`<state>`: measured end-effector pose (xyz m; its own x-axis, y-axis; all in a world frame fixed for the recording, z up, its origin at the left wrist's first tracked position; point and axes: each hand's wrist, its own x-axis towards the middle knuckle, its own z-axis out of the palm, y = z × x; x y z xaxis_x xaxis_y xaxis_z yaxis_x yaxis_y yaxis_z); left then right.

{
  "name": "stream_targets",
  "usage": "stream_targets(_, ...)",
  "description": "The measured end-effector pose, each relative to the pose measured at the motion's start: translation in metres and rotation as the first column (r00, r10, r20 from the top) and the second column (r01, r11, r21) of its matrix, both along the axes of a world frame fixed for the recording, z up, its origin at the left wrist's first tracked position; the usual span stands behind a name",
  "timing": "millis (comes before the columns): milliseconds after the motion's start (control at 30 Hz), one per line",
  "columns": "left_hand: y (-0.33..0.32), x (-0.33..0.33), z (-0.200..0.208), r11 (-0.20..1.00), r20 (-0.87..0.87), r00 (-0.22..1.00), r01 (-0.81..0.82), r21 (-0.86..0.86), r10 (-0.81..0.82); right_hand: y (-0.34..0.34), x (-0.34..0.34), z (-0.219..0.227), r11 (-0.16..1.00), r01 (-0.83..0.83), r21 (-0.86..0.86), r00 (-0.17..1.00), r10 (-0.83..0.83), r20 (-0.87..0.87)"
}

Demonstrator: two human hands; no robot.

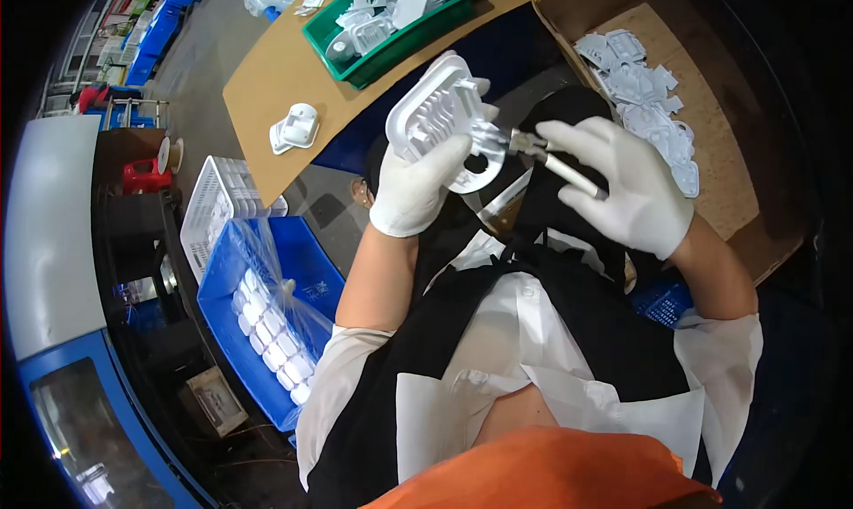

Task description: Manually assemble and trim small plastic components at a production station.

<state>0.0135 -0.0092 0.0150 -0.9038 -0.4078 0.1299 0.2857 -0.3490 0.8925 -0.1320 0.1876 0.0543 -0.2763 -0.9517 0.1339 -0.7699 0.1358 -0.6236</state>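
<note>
My left hand (409, 194), in a white glove, is closed on a white moulded plastic part (433, 109) with a slotted, tray-like body and a ring-shaped end. My right hand (635, 189), gloved as well, grips a pair of nippers (530, 145) with pale handles. The jaws of the nippers are right beside the narrow middle of the part, near its ring; whether they touch it I cannot tell. Past my left hand, a similar small white part (296, 129) lies on the brown tabletop (253, 87).
A green bin (355, 72) of white parts stands on the table. To the right, a cardboard box (724, 154) holds loose white pieces. At my left are a blue crate (311, 242) with rows of white parts in plastic film, a white basket (209, 202) and a blue-grey machine (53, 242).
</note>
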Motion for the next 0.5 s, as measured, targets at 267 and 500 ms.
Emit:
stream_targets(267, 0.009, -0.010, 0.010, 0.982, 0.052, 0.999, 0.010, -0.190, -0.001, 0.006, 0.002, 0.011, 0.992, -0.089, 0.089, 0.979, 0.103, -0.177)
stream_targets(500, 0.015, -0.012, 0.015, 0.958, 0.074, 0.997, -0.007, -0.285, 0.030, 0.004, 0.003, 0.017, 0.978, -0.104, 0.179, 0.960, 0.146, -0.239)
